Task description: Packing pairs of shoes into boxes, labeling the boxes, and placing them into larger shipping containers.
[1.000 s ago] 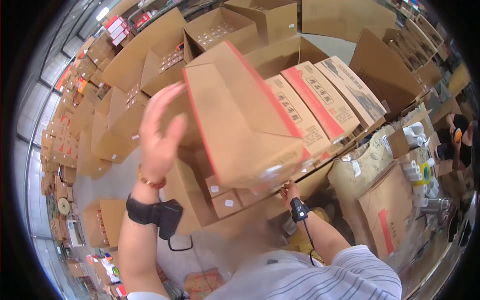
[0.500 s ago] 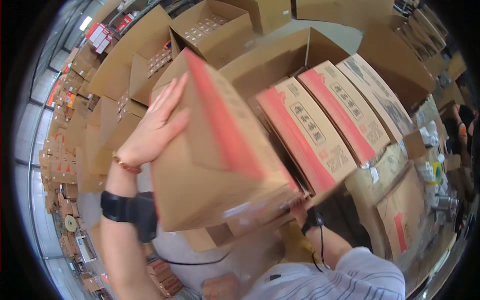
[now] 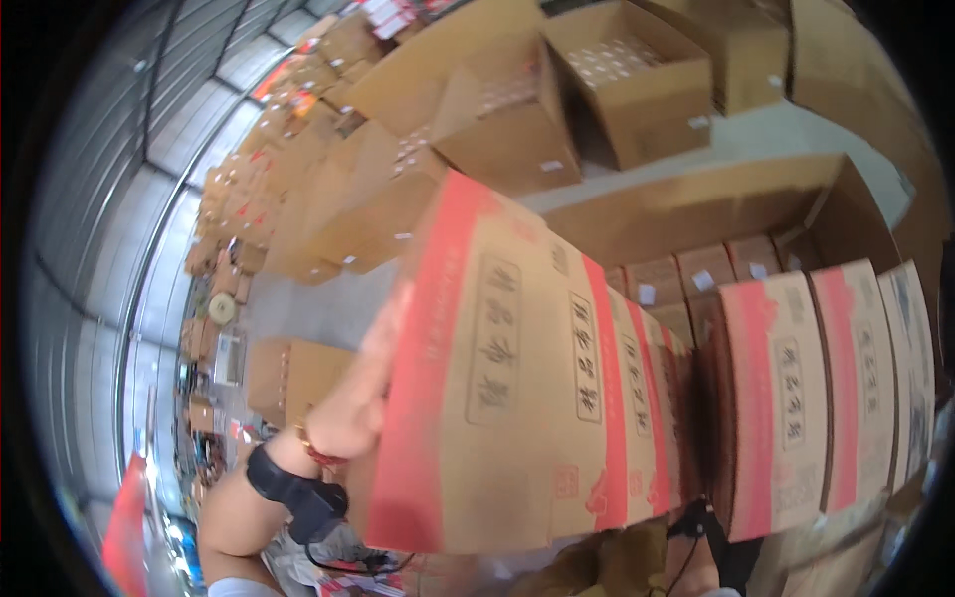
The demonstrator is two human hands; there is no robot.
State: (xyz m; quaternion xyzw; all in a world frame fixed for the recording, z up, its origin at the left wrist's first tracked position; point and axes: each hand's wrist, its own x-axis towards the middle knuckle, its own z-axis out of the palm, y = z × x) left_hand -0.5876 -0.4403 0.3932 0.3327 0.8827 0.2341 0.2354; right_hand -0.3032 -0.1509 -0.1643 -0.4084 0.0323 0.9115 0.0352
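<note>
A row of several cardboard boxes (image 3: 527,368) with red bands and black print is tilted up in front of me. My left hand (image 3: 360,410) is pressed against the left end of this row, its fingers partly behind the nearest box and blurred. At the right end, low down, a black strap marks my right wrist (image 3: 696,517); the boxes hide the fingers of that hand. Just right of the row, more boxes (image 3: 786,398) of the same kind stand side by side.
A large open carton (image 3: 716,204) behind holds brown boxes with white labels. Further open cartons (image 3: 637,109) filled with small packed items stand at the back. Stacked goods line the corrugated wall (image 3: 129,259) on the left. A red object (image 3: 127,527) is at the lower left.
My view has turned left. The boxes between my hands have tipped, so their printed faces show and several appear in a row. My right fingers have gone out of sight.
</note>
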